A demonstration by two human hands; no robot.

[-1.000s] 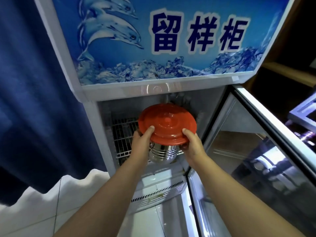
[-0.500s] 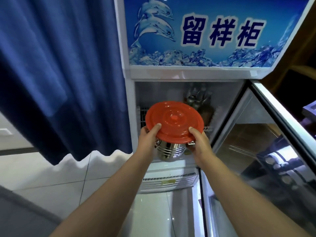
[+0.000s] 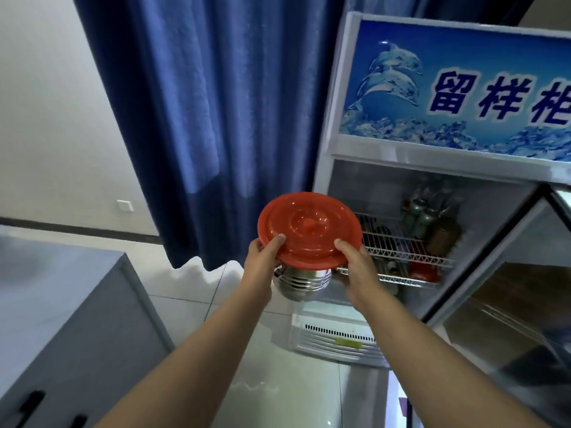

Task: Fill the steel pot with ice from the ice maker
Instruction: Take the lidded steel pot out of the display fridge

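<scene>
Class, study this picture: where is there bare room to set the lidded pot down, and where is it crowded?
Bare, for the pot: the grey unit's top, left of the arms; the tiled floor between the curtain hem and the cabinet base. Crowded: the wire shelf, with bottles and a red item.

Steel pot (image 3: 301, 281): polished, ribbed metal, mirror-bright. Lid (image 3: 310, 230): glossy orange plastic, smooth. Curtain (image 3: 210, 118): matt blue cloth. Shelf (image 3: 401, 251): white-coated wire. Floor tiles (image 3: 278, 375): glazed and reflective. Cabinet door (image 3: 506, 319): glass.
</scene>
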